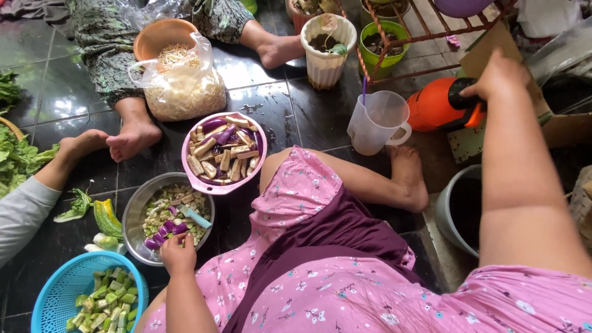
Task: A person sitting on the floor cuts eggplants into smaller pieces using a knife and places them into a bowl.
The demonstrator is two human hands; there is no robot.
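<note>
Two hands work far apart here, because the person sits on the dark tiled floor [290,111] with things spread on both sides. The left hand [177,253] rests on the near rim of a metal bowl [132,216] full of chopped vegetable scraps, its fingers curled together over a few purple eggplant pieces [161,237] at the edge; whether they actually pinch a piece I cannot tell. The bowl sits close by the knee, within easy reach of a bent arm.

The right hand [498,77] is stretched out to the side and closed around the black neck of an orange sprayer bottle [435,108], which lies tilted beside a brown cardboard piece. Its fingers wrap the neck, clamped on it.

Just beyond the metal bowl, touching it, stands a pink bowl [191,163] heaped with cut eggplant sticks, so cut pieces and scraps are kept in separate vessels. A clear plastic jug [376,123] stands between the pink bowl and the sprayer, near the person's foot. A blue basket [58,283] with green cut pieces sits at the lower left, with a piece of green gourd [106,217] on the floor between it and the metal bowl.

Farther back, a plastic bag of bean sprouts [185,86] leans against an orange bowl [154,34], beside another person's bare feet. A white ribbed flowerpot [325,58] and a green pot [385,40] stand under a rusty wire rack [431,31]. A grey sleeve [21,213] and leafy greens [18,157] show at the left edge.
</note>
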